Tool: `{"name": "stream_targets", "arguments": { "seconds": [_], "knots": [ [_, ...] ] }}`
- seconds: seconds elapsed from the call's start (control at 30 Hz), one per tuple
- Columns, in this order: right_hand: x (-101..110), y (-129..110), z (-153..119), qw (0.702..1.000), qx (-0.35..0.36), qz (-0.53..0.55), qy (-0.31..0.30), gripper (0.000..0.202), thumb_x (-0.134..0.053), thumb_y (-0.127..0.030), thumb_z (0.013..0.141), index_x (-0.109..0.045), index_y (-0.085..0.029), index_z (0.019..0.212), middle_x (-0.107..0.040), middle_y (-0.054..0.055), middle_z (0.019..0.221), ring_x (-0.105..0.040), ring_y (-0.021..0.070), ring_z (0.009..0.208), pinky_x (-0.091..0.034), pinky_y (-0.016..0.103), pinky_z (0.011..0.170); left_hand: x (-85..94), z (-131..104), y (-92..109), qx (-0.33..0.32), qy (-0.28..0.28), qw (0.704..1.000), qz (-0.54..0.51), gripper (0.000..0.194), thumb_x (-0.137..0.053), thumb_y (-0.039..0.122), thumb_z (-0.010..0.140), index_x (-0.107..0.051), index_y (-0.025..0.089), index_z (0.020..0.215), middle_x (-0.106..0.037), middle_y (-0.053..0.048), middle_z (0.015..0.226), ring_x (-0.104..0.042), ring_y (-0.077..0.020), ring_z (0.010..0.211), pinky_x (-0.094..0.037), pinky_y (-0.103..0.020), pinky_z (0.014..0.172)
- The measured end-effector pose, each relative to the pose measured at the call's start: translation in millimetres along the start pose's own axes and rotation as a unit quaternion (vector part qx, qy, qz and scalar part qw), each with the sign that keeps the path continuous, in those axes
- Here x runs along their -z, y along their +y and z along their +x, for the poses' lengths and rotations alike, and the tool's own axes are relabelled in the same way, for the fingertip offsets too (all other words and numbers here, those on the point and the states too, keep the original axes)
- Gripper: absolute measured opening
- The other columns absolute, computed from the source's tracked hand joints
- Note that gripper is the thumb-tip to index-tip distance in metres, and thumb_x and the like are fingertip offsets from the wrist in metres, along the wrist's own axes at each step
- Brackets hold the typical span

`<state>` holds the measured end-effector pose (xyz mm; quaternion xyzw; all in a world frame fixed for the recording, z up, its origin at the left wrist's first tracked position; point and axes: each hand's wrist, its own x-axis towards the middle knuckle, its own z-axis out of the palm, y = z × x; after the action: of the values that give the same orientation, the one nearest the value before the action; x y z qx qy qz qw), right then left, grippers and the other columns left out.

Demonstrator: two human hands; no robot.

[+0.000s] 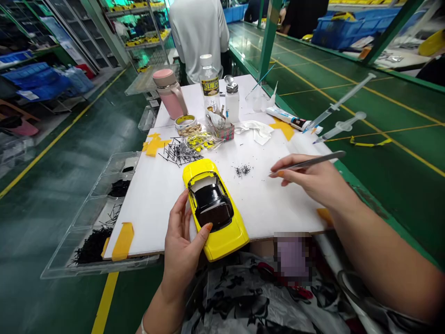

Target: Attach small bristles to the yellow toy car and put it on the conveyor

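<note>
My left hand [182, 243] grips a yellow toy car body [225, 239] with black windows by its left side, at the front edge of the white board. Metal tweezers [318, 160] are pinched in my right hand [306, 178], their tips pointing left just above the board. Left of those tips lies a small scatter of tiny black pieces [243, 170]. Behind the car body are thin black rods [175, 153] and a clear bag of yellow parts [201, 141].
A pink mug [170, 95], a clear bottle [210, 83] and a white dispenser [232, 102] stand at the back. Two syringes [339, 105] [342, 126] and a glue tube [288, 118] lie right. A compartment tray [83, 211] sits left; a person [200, 37] is ahead.
</note>
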<state>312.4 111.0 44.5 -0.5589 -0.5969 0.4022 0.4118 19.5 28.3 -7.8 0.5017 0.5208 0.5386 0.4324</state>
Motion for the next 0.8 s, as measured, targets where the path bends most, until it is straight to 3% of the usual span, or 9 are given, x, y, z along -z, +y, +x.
{"name": "stream_targets", "arguments": {
  "seconds": [0.13, 0.27, 0.37, 0.47, 0.8],
  "knots": [
    [-29, -10, 32, 0.996, 0.054, -0.040, -0.063, 0.020, -0.074, -0.032, 0.078, -0.073, -0.015, 0.088, -0.073, 0.005, 0.082, -0.062, 0.0112, 0.062, -0.053, 0.024, 0.056, -1.6, -1, -3, -0.003, 0.018, 1.000, 0.005, 0.070, -0.077, 0.026, 0.081, -0.044, 0.033, 0.143, -0.038, -0.004, 0.158, -0.032, -0.0256, 0.149, -0.027, -0.040, 0.125],
    [-46, 0, 50, 0.993, 0.061, -0.063, -0.077, 0.016, -0.072, -0.028, 0.078, -0.073, -0.015, 0.087, -0.071, 0.003, 0.075, -0.059, 0.0098, 0.060, -0.046, 0.023, 0.054, -4.7, -7, -7, -0.035, 0.061, 0.997, -0.002, 0.058, -0.073, 0.026, 0.085, -0.050, 0.033, 0.137, -0.040, -0.005, 0.156, -0.035, -0.0252, 0.148, -0.031, -0.039, 0.123],
    [-51, 12, 51, 0.993, 0.052, -0.063, -0.082, 0.016, -0.073, -0.028, 0.077, -0.075, -0.015, 0.085, -0.071, 0.003, 0.073, -0.060, 0.0107, 0.063, -0.045, 0.022, 0.055, -7.6, -11, -9, -0.080, 0.090, 0.993, -0.006, 0.046, -0.068, 0.022, 0.088, -0.054, 0.033, 0.131, -0.041, -0.005, 0.153, -0.035, -0.0239, 0.147, -0.036, -0.038, 0.119],
    [-54, 17, 48, 0.994, 0.068, -0.040, -0.074, 0.015, -0.073, -0.027, 0.076, -0.076, -0.016, 0.086, -0.075, 0.005, 0.085, -0.065, 0.0132, 0.073, -0.050, 0.025, 0.064, -9.9, -12, -9, -0.109, 0.100, 0.989, -0.003, 0.041, -0.066, 0.019, 0.089, -0.056, 0.032, 0.126, -0.041, -0.005, 0.151, -0.036, -0.0252, 0.146, -0.037, -0.042, 0.119],
    [-63, 22, 48, 0.994, 0.091, -0.046, -0.047, 0.014, -0.075, -0.029, 0.078, -0.078, -0.016, 0.085, -0.077, 0.004, 0.085, -0.068, 0.0164, 0.078, -0.050, 0.028, 0.073, -9.0, -12, -14, -0.139, 0.096, 0.985, 0.022, 0.037, -0.066, 0.014, 0.088, -0.059, 0.027, 0.122, -0.040, -0.010, 0.150, -0.034, -0.0287, 0.147, -0.039, -0.047, 0.117]
  ]
}}
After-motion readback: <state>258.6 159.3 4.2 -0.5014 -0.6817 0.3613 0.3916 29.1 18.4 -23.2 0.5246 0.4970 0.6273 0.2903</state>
